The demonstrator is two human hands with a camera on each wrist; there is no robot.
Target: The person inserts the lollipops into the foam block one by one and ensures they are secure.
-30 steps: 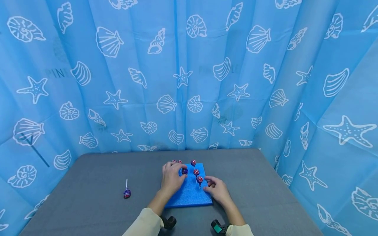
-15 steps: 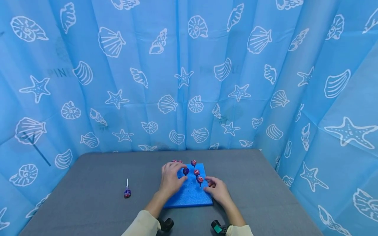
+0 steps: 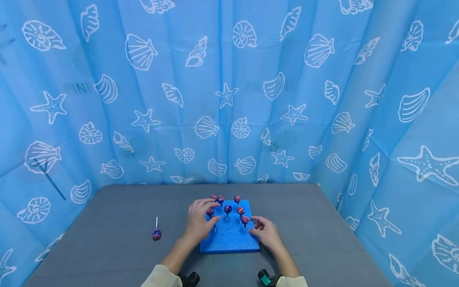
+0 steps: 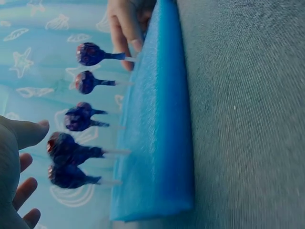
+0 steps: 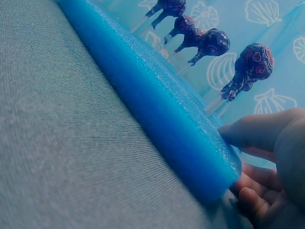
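A blue foam board (image 3: 231, 240) lies on the grey table, with several wrapped lollipops standing in it on white sticks. One dark purple lollipop (image 3: 228, 209) stands upright near the board's middle. My left hand (image 3: 197, 222) hovers over the board's left side, fingers spread, partly covering a lollipop (image 3: 210, 212) there. In the left wrist view the thumb is apart from the lollipop heads (image 4: 66, 175). My right hand (image 3: 267, 234) grips the board's right edge; in the right wrist view its thumb lies on top and its fingers curl at the side, near a lollipop (image 5: 256, 62).
Another wrapped lollipop (image 3: 156, 234) lies on the grey table (image 3: 118, 239), left of the board, stick pointing away. A blue curtain (image 3: 215, 99) with white shell prints hangs behind the table and along its right side.
My left hand has moved left, away from the dark purple lollipop, which now stands uncovered in the board. Lollipops on the left side have come into sight. My right hand stays at the board's edge.
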